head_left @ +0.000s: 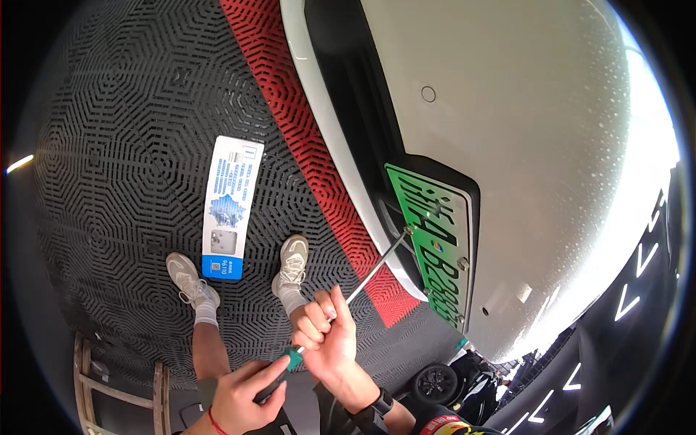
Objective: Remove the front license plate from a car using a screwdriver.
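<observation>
My left hand (245, 400) grips one screwdriver (362, 284) by its handle (294, 359); my right hand (330, 342) curls round its shaft (380, 263). I count one lettered licence plate (433, 243), one printed carton (230, 204).

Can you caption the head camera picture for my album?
Left hand and right hand hold a long screwdriver to the green license plate of a white car.

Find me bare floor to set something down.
The black mat lies bare left of the box, and beyond it up to the red strip. It's crowded at the box's near end, with a shoe on either side, and from the left hand to the plate, where the screwdriver runs through the right hand.
</observation>
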Demonstrator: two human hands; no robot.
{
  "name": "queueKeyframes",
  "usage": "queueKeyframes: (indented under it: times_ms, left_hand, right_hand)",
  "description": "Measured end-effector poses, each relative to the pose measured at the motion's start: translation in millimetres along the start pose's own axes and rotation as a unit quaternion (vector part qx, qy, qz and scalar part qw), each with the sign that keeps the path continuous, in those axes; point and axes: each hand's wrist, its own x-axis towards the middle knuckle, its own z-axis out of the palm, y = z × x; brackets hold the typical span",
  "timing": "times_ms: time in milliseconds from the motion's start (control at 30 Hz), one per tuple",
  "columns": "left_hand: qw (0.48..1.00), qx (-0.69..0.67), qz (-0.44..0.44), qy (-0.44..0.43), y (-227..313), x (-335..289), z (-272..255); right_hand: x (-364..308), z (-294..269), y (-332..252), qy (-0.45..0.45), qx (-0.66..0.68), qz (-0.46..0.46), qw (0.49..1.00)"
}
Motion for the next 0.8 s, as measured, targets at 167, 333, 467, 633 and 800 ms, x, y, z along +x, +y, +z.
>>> queueKeyframes:
  times_ms: [167, 333, 467, 633, 800]
  left_hand:
    - [0.910, -0.339, -0.221, -0.094, -20.3, -19.6, 7.4]
    - [0.869, -0.408, -0.265, -0.086, -17.1, -17.5, 4.6]
    - [0.877, -0.400, -0.260, -0.061, -8.4, -10.1, 1.8]
    - [0.908, -0.341, -0.240, -0.034, -8.4, -5.0, 3.7]
    - [0.975, -0.171, -0.138, -0.043, -10.1, 0.2, -0.2]
  right_hand:
    - [-7.2, -4.6, -2.3, 0.032, -0.051, -0.006, 0.998]
    - [-11.8, 2.4, -0.3, 0.057, -0.069, -0.016, 0.996]
    - [-9.1, 2.6, -0.1, 0.052, -0.071, -0.012, 0.996]
    - [-3.6, 0.1, -2.2, 0.033, -0.052, 0.002, 0.998]
    - [-2.4, 1.2, -3.5, 0.052, -0.043, 0.016, 0.998]
